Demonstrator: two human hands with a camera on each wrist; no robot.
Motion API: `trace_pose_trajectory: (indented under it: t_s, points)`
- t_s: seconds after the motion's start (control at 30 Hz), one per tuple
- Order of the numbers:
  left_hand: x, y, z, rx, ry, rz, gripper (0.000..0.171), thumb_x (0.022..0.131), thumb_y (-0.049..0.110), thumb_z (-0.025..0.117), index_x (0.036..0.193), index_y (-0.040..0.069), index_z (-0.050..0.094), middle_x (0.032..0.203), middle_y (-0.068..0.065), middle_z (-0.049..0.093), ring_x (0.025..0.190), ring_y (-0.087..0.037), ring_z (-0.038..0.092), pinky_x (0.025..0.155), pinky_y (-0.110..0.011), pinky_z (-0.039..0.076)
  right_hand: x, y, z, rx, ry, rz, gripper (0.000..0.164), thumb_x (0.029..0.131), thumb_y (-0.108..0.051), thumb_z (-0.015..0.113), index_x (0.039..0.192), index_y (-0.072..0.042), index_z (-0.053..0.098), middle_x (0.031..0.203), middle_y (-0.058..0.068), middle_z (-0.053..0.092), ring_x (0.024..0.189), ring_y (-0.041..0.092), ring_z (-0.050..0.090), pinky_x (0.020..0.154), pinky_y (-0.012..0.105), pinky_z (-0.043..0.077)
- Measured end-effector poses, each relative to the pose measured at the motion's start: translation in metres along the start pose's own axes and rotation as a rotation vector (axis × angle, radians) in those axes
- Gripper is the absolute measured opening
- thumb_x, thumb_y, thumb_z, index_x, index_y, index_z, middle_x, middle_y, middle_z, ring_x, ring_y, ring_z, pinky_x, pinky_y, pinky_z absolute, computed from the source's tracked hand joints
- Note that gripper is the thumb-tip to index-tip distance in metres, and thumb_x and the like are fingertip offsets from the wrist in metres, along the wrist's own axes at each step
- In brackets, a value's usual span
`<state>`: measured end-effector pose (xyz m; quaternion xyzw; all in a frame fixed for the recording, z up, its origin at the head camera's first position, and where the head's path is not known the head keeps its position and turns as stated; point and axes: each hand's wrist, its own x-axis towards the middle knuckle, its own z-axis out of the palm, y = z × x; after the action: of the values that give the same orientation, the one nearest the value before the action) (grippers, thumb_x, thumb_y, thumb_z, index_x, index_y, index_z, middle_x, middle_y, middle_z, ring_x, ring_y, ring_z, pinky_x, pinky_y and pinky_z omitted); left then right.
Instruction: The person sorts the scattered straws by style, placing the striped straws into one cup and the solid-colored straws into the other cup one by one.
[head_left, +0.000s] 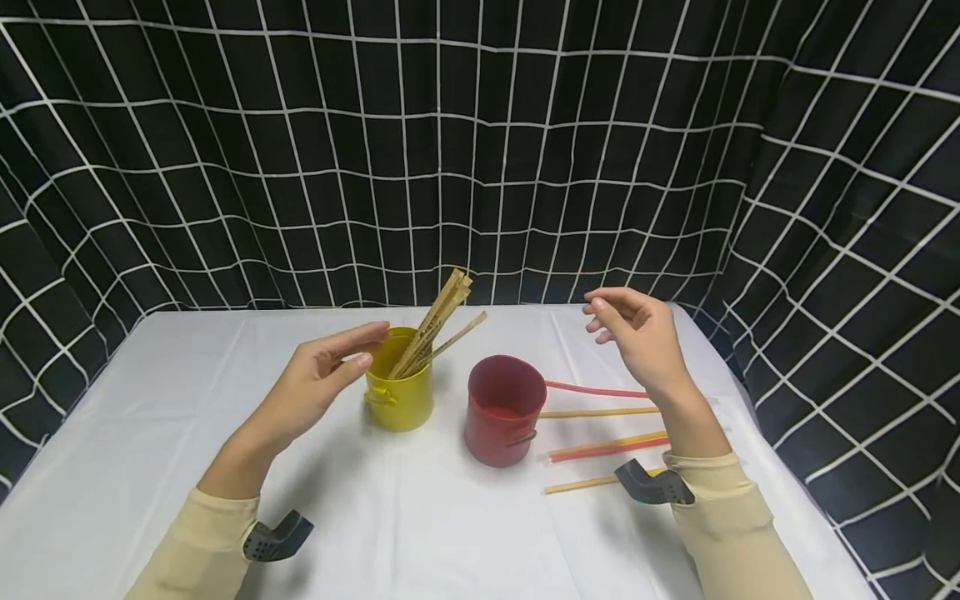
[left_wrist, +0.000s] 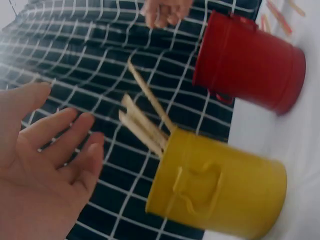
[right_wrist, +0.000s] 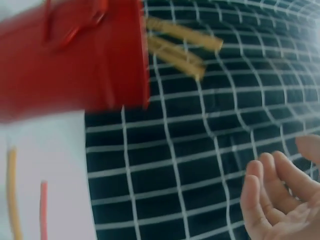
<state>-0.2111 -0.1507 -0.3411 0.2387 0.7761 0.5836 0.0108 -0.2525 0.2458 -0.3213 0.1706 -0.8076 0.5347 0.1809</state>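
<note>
A yellow bucket (head_left: 406, 405) with a side handle stands left of centre, and several paper-wrapped sticks (head_left: 438, 323) lean in it towards the right. My left hand (head_left: 330, 375) hovers beside its rim, fingers loosely bent and holding nothing; in the left wrist view a gap shows between hand (left_wrist: 55, 155) and bucket (left_wrist: 220, 185). Right of the yellow one stands a red bucket (head_left: 501, 433), with only its red inside visible in the head view. My right hand (head_left: 637, 333) hangs in the air beyond it to the right, holding nothing, its fingers loosely curled.
Several thin red and orange sticks in clear wrapping (head_left: 607, 448) lie on the white tablecloth (head_left: 450, 533) right of the red bucket, partly under my right forearm. A black curtain with a white grid (head_left: 480, 150) rises behind the table and along its sides.
</note>
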Motion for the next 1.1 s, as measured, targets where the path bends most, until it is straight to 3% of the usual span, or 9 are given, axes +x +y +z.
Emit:
trace_pose_trajectory:
  t_s: [0.07, 0.17, 0.33, 0.43, 0.57, 0.73, 0.8, 0.97, 1.1]
  points:
    - [-0.003, 0.005, 0.004, 0.002, -0.07, 0.004, 0.043, 0.106, 0.014, 0.05, 0.147, 0.002, 0.05, 0.151, -0.017, 0.053, 0.141, -0.032, 0.049, 0.111, -0.019, 0.045, -0.004, 0.008, -0.008, -0.063, -0.03, 0.02, 0.03, 0.102, -0.019, 0.06, 0.12, 0.004, 0.067, 0.098, -0.015, 0.07, 0.082, 0.001, 0.067, 0.071, 0.014, 0.059]
    - [-0.005, 0.008, 0.01, 0.036, -0.202, 0.001, 0.041, 0.106, 0.016, 0.049, 0.145, 0.003, 0.053, 0.152, -0.015, 0.053, 0.144, -0.035, 0.046, 0.117, -0.038, 0.043, -0.007, 0.019, -0.016, -0.113, -0.071, 0.062, 0.032, 0.103, -0.021, 0.059, 0.123, 0.002, 0.067, 0.108, 0.0, 0.073, 0.086, 0.001, 0.067, 0.074, 0.013, 0.058]
    - [-0.009, 0.0, 0.021, 0.099, -0.407, -0.03, 0.042, 0.106, 0.023, 0.051, 0.144, 0.006, 0.056, 0.151, -0.015, 0.054, 0.142, -0.036, 0.047, 0.117, -0.046, 0.044, -0.008, 0.037, -0.023, -0.142, -0.157, 0.136, 0.035, 0.103, -0.021, 0.058, 0.129, 0.003, 0.064, 0.126, 0.025, 0.067, 0.094, 0.001, 0.066, 0.08, 0.011, 0.056]
    - [-0.009, -0.009, 0.033, 0.114, -0.456, -0.077, 0.046, 0.106, 0.027, 0.052, 0.147, 0.007, 0.052, 0.154, -0.015, 0.051, 0.142, -0.037, 0.048, 0.117, -0.05, 0.043, -0.008, 0.049, -0.026, -0.19, -0.246, 0.174, 0.037, 0.103, -0.021, 0.058, 0.133, 0.001, 0.062, 0.133, 0.024, 0.065, 0.11, 0.017, 0.069, 0.095, 0.027, 0.058]
    - [-0.006, -0.02, 0.05, 0.111, -0.457, -0.1, 0.054, 0.105, 0.029, 0.053, 0.154, 0.007, 0.042, 0.157, -0.014, 0.046, 0.143, -0.041, 0.045, 0.118, -0.058, 0.039, -0.009, 0.067, -0.033, -0.245, -0.329, 0.193, 0.037, 0.102, -0.017, 0.06, 0.134, 0.001, 0.061, 0.135, 0.024, 0.064, 0.124, 0.04, 0.063, 0.105, 0.051, 0.053]
    - [-0.004, -0.035, 0.068, 0.101, -0.419, -0.147, 0.07, 0.103, 0.033, 0.057, 0.161, 0.011, 0.025, 0.164, -0.016, 0.034, 0.148, -0.041, 0.037, 0.118, -0.059, 0.038, -0.007, 0.086, -0.036, -0.269, -0.315, 0.214, 0.036, 0.1, -0.015, 0.063, 0.132, 0.001, 0.063, 0.133, 0.023, 0.066, 0.118, 0.036, 0.066, 0.096, 0.024, 0.051]
    - [-0.001, -0.041, 0.078, 0.09, -0.404, -0.178, 0.078, 0.101, 0.032, 0.06, 0.163, 0.014, 0.016, 0.167, -0.016, 0.027, 0.151, -0.04, 0.031, 0.121, -0.058, 0.036, -0.007, 0.092, -0.036, -0.268, -0.302, 0.224, 0.036, 0.099, -0.014, 0.064, 0.131, 0.002, 0.063, 0.132, 0.024, 0.066, 0.118, 0.037, 0.066, 0.097, 0.024, 0.051]
    - [0.009, -0.053, 0.102, 0.056, -0.351, -0.239, 0.099, 0.096, 0.032, 0.068, 0.164, 0.018, -0.003, 0.171, -0.013, 0.016, 0.157, -0.038, 0.02, 0.125, -0.056, 0.027, -0.01, 0.102, -0.036, -0.286, -0.355, 0.295, 0.038, 0.098, -0.011, 0.063, 0.133, 0.005, 0.061, 0.136, 0.027, 0.062, 0.124, 0.041, 0.063, 0.107, 0.051, 0.051]
    - [0.021, -0.056, 0.115, 0.004, -0.304, -0.26, 0.107, 0.092, 0.029, 0.074, 0.164, 0.019, -0.006, 0.171, -0.014, 0.015, 0.157, -0.039, 0.019, 0.125, -0.056, 0.027, -0.012, 0.109, -0.038, -0.323, -0.455, 0.354, 0.039, 0.098, -0.011, 0.063, 0.134, 0.005, 0.061, 0.138, 0.027, 0.061, 0.127, 0.043, 0.06, 0.108, 0.056, 0.05]
